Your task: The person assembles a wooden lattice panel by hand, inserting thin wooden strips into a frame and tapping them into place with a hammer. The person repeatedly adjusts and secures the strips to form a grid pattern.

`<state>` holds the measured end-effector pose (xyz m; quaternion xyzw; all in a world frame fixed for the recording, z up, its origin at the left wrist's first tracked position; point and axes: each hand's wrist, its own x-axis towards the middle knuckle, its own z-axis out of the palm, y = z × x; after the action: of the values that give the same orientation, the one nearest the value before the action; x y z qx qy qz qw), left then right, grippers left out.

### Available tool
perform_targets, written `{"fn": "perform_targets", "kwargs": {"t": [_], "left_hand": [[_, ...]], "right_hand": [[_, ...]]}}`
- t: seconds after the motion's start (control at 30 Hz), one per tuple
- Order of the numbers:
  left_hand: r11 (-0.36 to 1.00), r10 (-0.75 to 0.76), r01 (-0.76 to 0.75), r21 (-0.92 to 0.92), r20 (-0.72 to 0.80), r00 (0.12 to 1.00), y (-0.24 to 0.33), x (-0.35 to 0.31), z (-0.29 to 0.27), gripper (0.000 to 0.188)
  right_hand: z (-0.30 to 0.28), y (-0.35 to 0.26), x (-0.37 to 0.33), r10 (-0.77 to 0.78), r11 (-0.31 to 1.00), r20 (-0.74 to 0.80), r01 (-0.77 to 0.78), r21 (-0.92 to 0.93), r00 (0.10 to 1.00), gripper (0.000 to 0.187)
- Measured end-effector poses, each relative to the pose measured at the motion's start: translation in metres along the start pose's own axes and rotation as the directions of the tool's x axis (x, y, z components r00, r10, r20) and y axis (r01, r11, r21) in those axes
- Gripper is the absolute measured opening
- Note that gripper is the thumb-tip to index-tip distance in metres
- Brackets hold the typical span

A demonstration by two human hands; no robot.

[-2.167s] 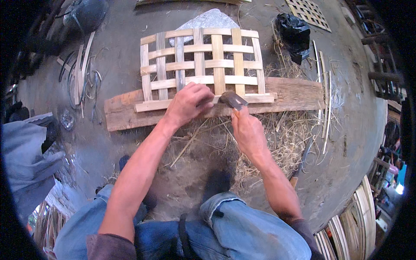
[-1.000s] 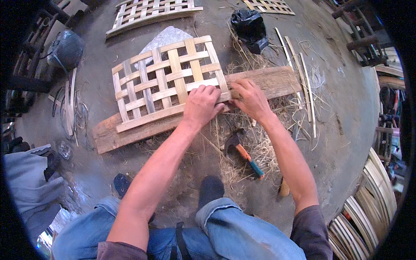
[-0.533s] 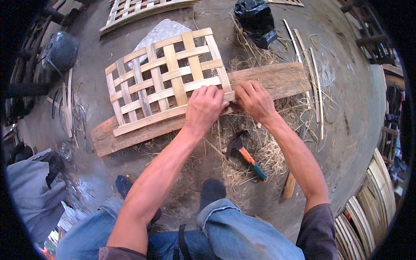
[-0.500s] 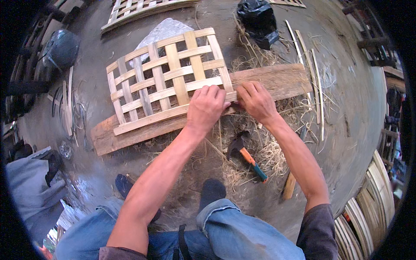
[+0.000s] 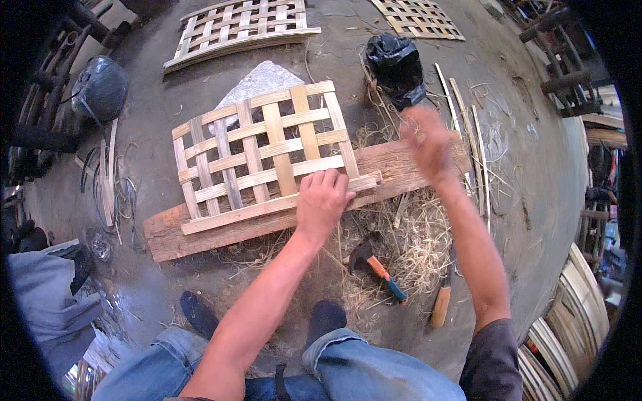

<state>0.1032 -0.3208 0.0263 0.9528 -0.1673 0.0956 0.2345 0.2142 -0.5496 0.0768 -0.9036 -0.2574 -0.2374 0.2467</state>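
A woven panel of pale wooden slats (image 5: pixel 274 127) leans on a rough plank (image 5: pixel 408 160), its near edge bordered by a long strip. My left hand (image 5: pixel 324 200) is closed over that edge strip near its right end, fingers on top. My right hand (image 5: pixel 428 144) is off the panel, above the plank's right end, close to a black plastic bag (image 5: pixel 394 60). Motion smears its fingers, so I cannot see whether it holds anything. Behind the panel sits a pale grey stone (image 5: pixel 264 80), partly covered by it.
A dark-headed hammer or hatchet (image 5: pixel 379 267) with an orange and teal handle lies among wood shavings (image 5: pixel 421 234). Nearby is a wooden-handled tool (image 5: pixel 441 306). More woven panels (image 5: pixel 241 49) lie at the back. Long thin slats (image 5: pixel 478 160) rest at the right.
My right hand has let go of the panel's near right corner and moved forward and right toward the black bag. My left hand still grips the edge strip.
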Motion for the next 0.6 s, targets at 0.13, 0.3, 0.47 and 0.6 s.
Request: {"fn": "perform_targets", "kwargs": {"t": [0.13, 0.3, 0.47, 0.6], "left_hand": [[0.999, -0.029, 0.029, 0.014, -0.035, 0.999, 0.001, -0.007, 0.005, 0.036], [0.999, 0.0, 0.003, 0.036, -0.081, 0.997, -0.005, -0.011, 0.014, 0.035], [1.0, 0.006, -0.007, -0.015, -0.029, 1.0, 0.009, -0.01, 0.017, 0.033], [0.998, -0.032, 0.033, 0.048, -0.012, 0.999, -0.015, -0.018, 0.009, 0.031]], "right_hand": [[0.013, 0.051, 0.083, 0.151, 0.978, 0.173, -0.122, -0.169, 0.973, 0.018], [0.076, 0.162, 0.1, 0.385, 0.89, 0.517, -0.159, -0.428, 0.764, 0.023], [0.097, 0.288, 0.074, 0.103, 0.933, 0.433, 0.065, -0.355, 0.896, 0.043], [0.181, 0.278, 0.07, 0.441, 0.812, 0.491, -0.102, -0.574, 0.752, 0.054]]}}
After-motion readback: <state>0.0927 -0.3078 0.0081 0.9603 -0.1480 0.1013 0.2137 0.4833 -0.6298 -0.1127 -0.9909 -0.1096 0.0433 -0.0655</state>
